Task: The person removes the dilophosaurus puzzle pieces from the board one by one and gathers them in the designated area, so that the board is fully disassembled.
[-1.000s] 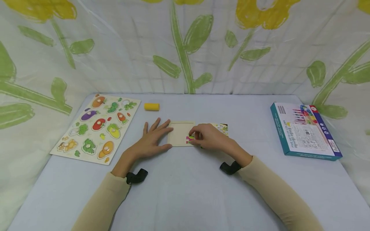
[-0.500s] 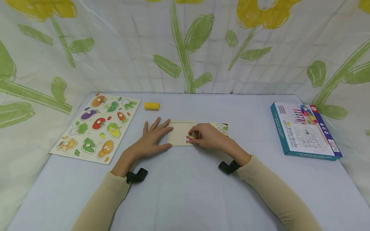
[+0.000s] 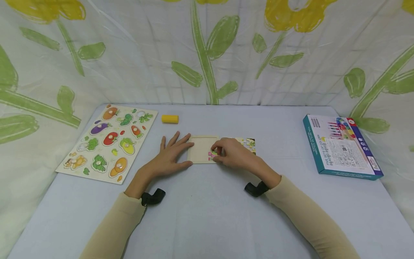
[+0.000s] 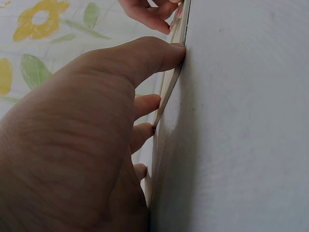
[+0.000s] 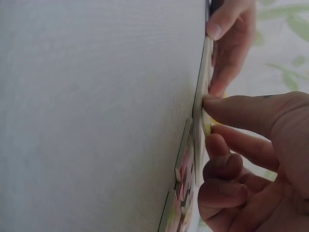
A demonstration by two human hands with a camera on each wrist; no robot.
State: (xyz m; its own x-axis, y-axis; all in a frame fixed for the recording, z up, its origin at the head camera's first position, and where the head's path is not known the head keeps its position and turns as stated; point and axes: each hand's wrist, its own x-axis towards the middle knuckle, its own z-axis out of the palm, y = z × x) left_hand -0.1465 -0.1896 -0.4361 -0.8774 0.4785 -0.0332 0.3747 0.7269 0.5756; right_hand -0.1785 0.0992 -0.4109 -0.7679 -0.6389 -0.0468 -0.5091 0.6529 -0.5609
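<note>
In the head view a small pale wooden puzzle tray [image 3: 198, 151] lies at the middle of the table. My left hand [image 3: 166, 160] is spread at its left side, thumb and fingertips touching the frame; the left wrist view shows the thumb on the tray's edge. Over the tray's right part, my right hand [image 3: 236, 153] pinches a pink and green jigsaw piece [image 3: 211, 155] between thumb and index finger. That piece sits low against the tray in the right wrist view. More jigsaw pieces [image 3: 250, 143] lie to the right, partly hidden under the right hand.
A vegetable peg puzzle board [image 3: 111, 144] lies at the left. Behind the tray is a yellow cylinder [image 3: 170, 119]. A blue and white box [image 3: 343, 147] lies at the right. A flower-printed curtain [image 3: 145, 54] hangs behind the table.
The right thumb and fingers have shifted very slightly over the jigsaw piece, which stays at the same spot on the tray. The left hand keeps its place.
</note>
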